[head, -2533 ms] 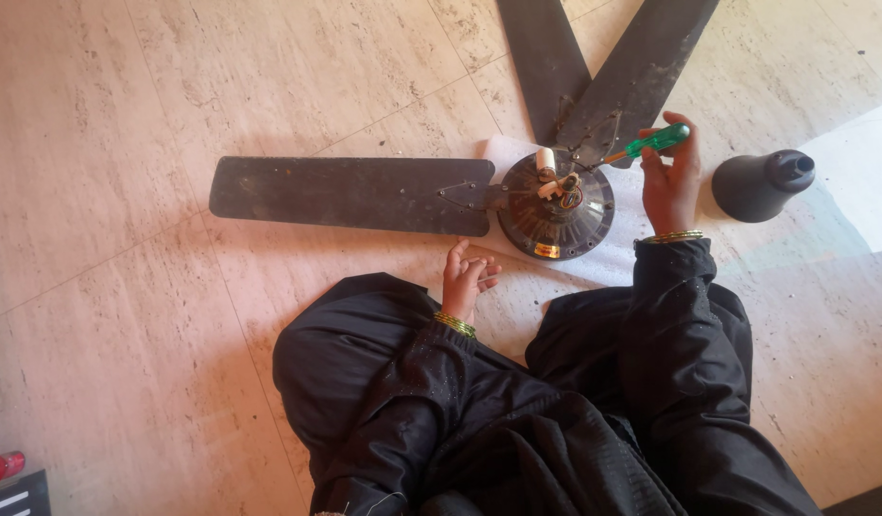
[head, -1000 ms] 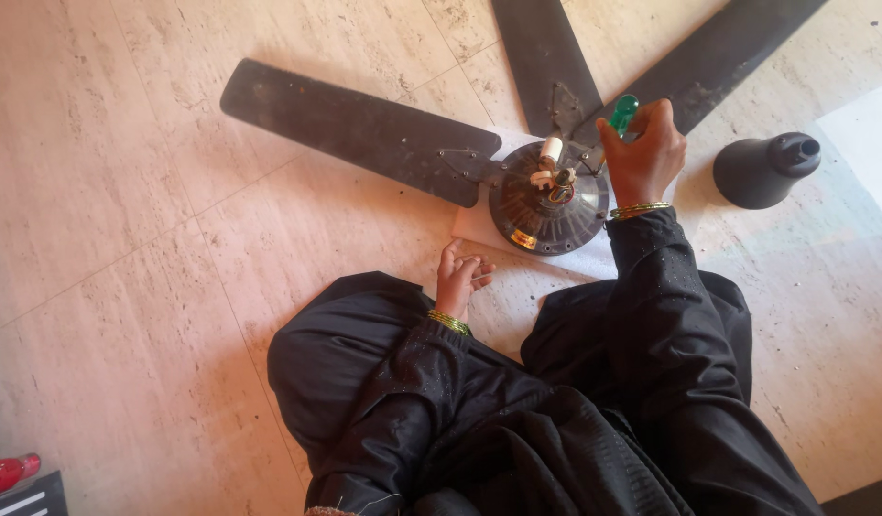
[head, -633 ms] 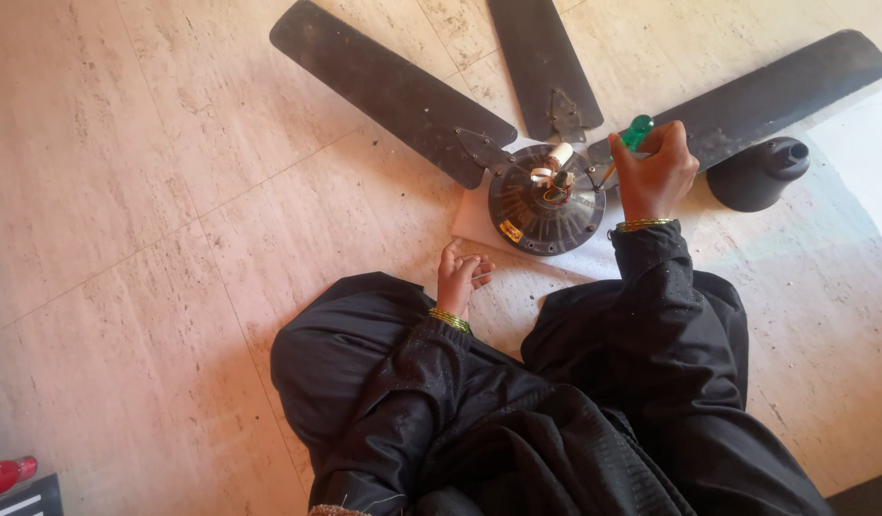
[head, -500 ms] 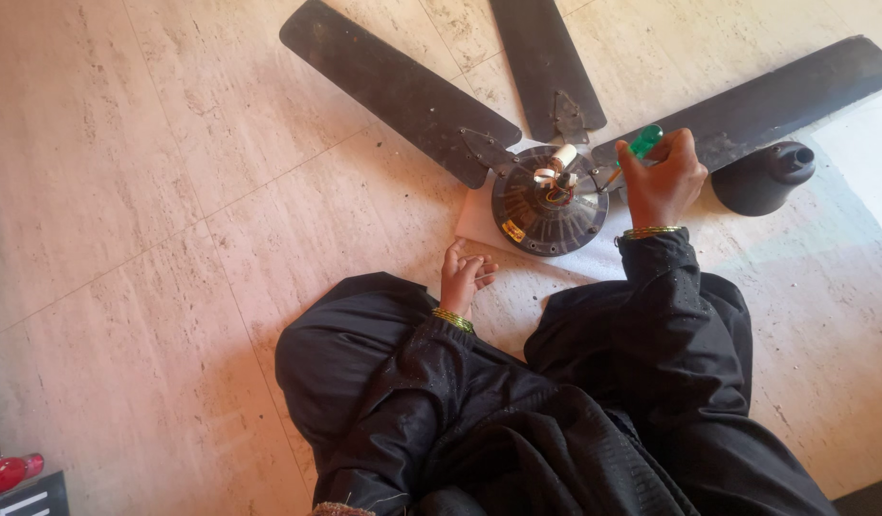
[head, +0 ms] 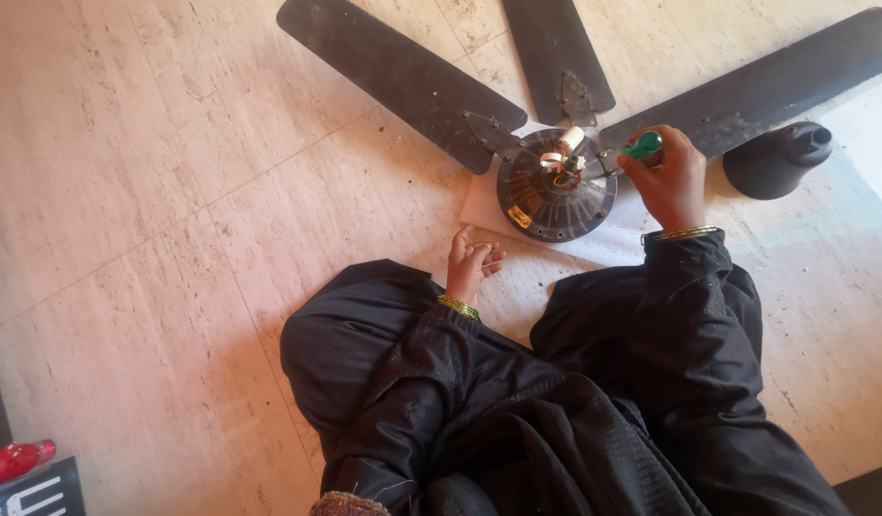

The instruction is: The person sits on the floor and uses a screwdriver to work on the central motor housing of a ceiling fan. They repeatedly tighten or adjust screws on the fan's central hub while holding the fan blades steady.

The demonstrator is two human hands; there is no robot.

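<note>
Right grip (head: pixel 668 182) has turned fan (head: pixel 555 186) clockwise.

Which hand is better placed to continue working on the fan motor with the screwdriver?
Probably the right hand: it grips the green-handled screwdriver at the fan motor. The left hand rests empty on the floor.

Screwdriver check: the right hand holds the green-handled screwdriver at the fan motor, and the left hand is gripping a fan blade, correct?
Not quite. In the head view the left hand rests on the floor beside the fan motor, off any blade. The right hand does hold the green-handled screwdriver at the motor.
</note>
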